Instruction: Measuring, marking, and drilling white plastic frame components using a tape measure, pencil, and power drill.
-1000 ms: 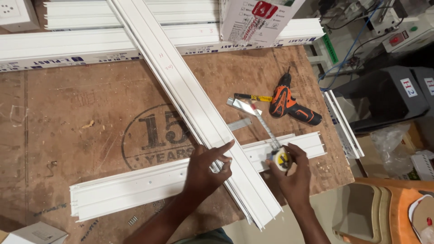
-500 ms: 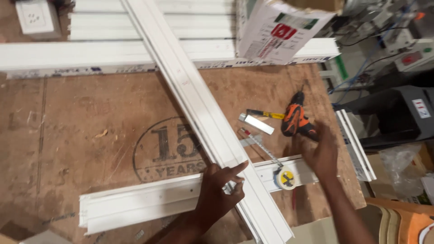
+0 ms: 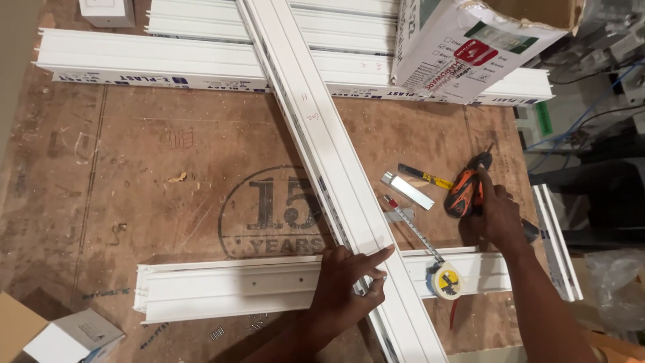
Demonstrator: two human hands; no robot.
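Your left hand (image 3: 346, 282) sits low and centre, palm down, forearm rising from the bottom edge. Its index finger points out to the right and the thumb tucks beneath, the other fingers curled. Your right arm stretches up from the lower right corner, almost straight. Your right hand (image 3: 496, 214) is at full reach, back of the hand up, fingers closing downward, index finger extended forward.

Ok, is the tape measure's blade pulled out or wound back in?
Pulled out. The blade runs from the yellow-and-white tape measure diagonally up across the wooden table to its red-tipped end beside the long white channel.
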